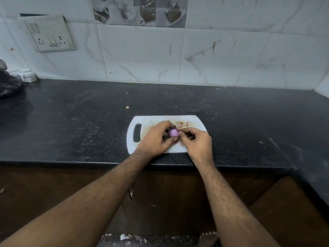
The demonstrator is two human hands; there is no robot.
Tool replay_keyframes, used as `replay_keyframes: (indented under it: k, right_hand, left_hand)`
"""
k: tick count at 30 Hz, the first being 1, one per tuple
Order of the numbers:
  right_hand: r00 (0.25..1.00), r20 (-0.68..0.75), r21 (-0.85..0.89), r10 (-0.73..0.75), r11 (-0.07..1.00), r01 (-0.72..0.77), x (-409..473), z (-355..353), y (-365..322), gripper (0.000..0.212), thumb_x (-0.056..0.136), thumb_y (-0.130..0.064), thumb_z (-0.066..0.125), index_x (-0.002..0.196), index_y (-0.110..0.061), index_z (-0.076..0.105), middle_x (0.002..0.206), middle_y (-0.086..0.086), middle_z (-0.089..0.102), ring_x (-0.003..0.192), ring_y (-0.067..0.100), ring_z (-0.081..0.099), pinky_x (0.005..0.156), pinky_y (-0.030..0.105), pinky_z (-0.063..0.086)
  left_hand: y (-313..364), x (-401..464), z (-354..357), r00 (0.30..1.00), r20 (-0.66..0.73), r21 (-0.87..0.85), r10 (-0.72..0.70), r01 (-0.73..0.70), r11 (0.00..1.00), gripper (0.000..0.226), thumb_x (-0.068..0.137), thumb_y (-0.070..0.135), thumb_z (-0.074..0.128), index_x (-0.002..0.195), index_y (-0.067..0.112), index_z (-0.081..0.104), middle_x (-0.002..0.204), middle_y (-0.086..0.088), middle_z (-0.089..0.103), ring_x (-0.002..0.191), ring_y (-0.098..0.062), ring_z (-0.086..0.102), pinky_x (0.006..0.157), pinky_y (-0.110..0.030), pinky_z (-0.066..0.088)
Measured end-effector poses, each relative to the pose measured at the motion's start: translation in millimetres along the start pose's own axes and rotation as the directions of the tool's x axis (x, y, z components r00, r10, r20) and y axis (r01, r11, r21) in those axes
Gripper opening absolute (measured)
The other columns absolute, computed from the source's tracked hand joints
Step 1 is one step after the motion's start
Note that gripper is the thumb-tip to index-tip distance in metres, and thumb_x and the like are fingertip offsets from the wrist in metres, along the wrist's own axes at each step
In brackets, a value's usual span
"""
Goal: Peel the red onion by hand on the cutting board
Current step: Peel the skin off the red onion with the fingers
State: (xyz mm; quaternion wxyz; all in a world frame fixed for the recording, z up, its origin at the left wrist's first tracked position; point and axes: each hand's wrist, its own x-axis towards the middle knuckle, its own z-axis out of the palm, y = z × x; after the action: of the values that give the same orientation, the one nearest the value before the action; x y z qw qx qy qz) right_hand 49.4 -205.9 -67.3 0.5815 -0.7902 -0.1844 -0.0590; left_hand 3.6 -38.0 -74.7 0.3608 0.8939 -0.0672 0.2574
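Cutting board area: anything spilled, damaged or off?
Nothing alarming. Loose onion skins lie scattered on the cutting board behind the red onion, normal peeling mess. The board's surface shows brownish staining. A few light crumbs dot the black counter, one just beyond the board.

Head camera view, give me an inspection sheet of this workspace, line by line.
Surface: black speckled counter, dusty, with small crumbs.
Job's things: red onion, glossy purple and mostly peeled, held above the white cutting board.
Clutter: onion skins on the board behind the hands; dark plastic bag at far left.
Hands: left hand grips the onion; right hand pinches skin at its side.
Cables: nothing seen.
Surroundings: marble-look wall tiles, switch and socket plate, wooden cabinets below.
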Motion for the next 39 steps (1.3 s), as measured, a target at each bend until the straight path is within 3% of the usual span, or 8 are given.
replay_keyframes:
  k: [6, 12, 17, 19, 22, 26, 31, 39]
  right_hand:
    - [1.0, -0.002, -0.022, -0.014, 1.0, 0.014, 2, 0, 2, 0.014, 0.089, -0.018, 0.079, 0.103, -0.019, 0.082, 0.087, -0.014, 0.078, 0.082, -0.005, 0.071, 0.072, 0.007, 0.051]
    - [0.999, -0.014, -0.012, 0.045, 0.999, -0.045, 5, -3, 4, 0.011, 0.087, -0.018, 0.081, 0.098, -0.016, 0.082, 0.083, -0.01, 0.078, 0.079, 0.003, 0.072, 0.073, 0.019, 0.058]
    - [0.998, -0.043, -0.085, 0.038, 0.995, -0.042, 4, 3, 7, 0.009, 0.096, -0.022, 0.071, 0.1, -0.019, 0.078, 0.081, -0.011, 0.076, 0.075, 0.003, 0.071, 0.073, 0.026, 0.061]
    - [0.998, -0.045, -0.083, 0.037, 0.996, -0.041, 4, 3, 7, 0.013, 0.099, -0.027, 0.067, 0.103, -0.021, 0.077, 0.081, -0.012, 0.076, 0.074, 0.001, 0.071, 0.071, 0.023, 0.059]
    - [0.999, -0.012, -0.074, 0.035, 0.997, -0.035, 4, 4, 6, 0.009, 0.095, -0.031, 0.072, 0.097, -0.023, 0.076, 0.079, -0.012, 0.075, 0.071, 0.0, 0.07, 0.067, 0.019, 0.057]
    - [0.999, -0.008, -0.103, 0.034, 0.994, -0.035, 4, 5, 6, 0.007, 0.093, -0.028, 0.075, 0.098, -0.022, 0.076, 0.082, -0.012, 0.075, 0.076, 0.002, 0.07, 0.072, 0.027, 0.06]
    - [0.999, 0.011, -0.192, 0.034, 0.981, -0.032, 4, 8, 8, 0.015, 0.096, -0.034, 0.068, 0.107, -0.025, 0.074, 0.09, -0.014, 0.075, 0.084, 0.006, 0.07, 0.079, 0.038, 0.061]
    - [0.999, 0.044, -0.408, 0.006, 0.913, 0.012, 1, 7, 2, 0.019, 0.104, -0.036, 0.055, 0.114, -0.025, 0.067, 0.094, -0.017, 0.066, 0.07, -0.003, 0.053, 0.056, 0.02, 0.035]
  left_hand:
    - [-1, 1, 0, 1.0, -0.003, 0.004, 0.001, -0.001, 1.0, 0.028, 0.09, 0.022, 0.077, 0.113, 0.014, 0.063, 0.108, 0.001, 0.07, 0.097, -0.013, 0.065, 0.083, -0.023, 0.053]
    - [-1, 1, 2, 1.0, 0.009, -0.006, -0.012, 0.012, 1.0, 0.029, 0.09, 0.022, 0.077, 0.114, 0.014, 0.063, 0.109, 0.003, 0.07, 0.097, -0.009, 0.065, 0.081, -0.009, 0.046]
    - [-1, 1, 2, 1.0, -0.004, 0.013, -0.022, 0.023, 1.0, 0.029, 0.089, 0.02, 0.077, 0.113, 0.014, 0.062, 0.11, 0.001, 0.07, 0.097, -0.012, 0.065, 0.082, -0.009, 0.046]
    - [-1, 1, 1, 1.0, -0.004, 0.016, -0.026, 0.026, 1.0, 0.029, 0.089, 0.02, 0.077, 0.113, 0.015, 0.062, 0.11, 0.001, 0.07, 0.097, -0.011, 0.065, 0.081, -0.008, 0.045]
    - [-1, 2, 2, 1.0, -0.006, 0.015, -0.024, 0.024, 1.0, 0.027, 0.089, 0.02, 0.076, 0.111, 0.015, 0.062, 0.108, 0.002, 0.069, 0.095, -0.011, 0.065, 0.08, -0.011, 0.047]
    - [-2, 3, 2, 1.0, -0.004, 0.02, -0.012, 0.012, 1.0, 0.026, 0.088, 0.021, 0.076, 0.108, 0.015, 0.061, 0.105, 0.001, 0.069, 0.094, -0.013, 0.065, 0.081, -0.022, 0.053]
    - [-2, 2, 2, 1.0, 0.002, 0.02, 0.002, -0.002, 1.0, 0.024, 0.089, 0.021, 0.075, 0.108, 0.013, 0.062, 0.104, 0.0, 0.069, 0.093, -0.014, 0.065, 0.081, -0.026, 0.054]
    - [-1, 1, 2, 1.0, 0.009, 0.0, -0.012, 0.012, 1.0, 0.025, 0.089, 0.021, 0.075, 0.109, 0.013, 0.062, 0.105, 0.0, 0.069, 0.094, -0.014, 0.065, 0.083, -0.027, 0.054]
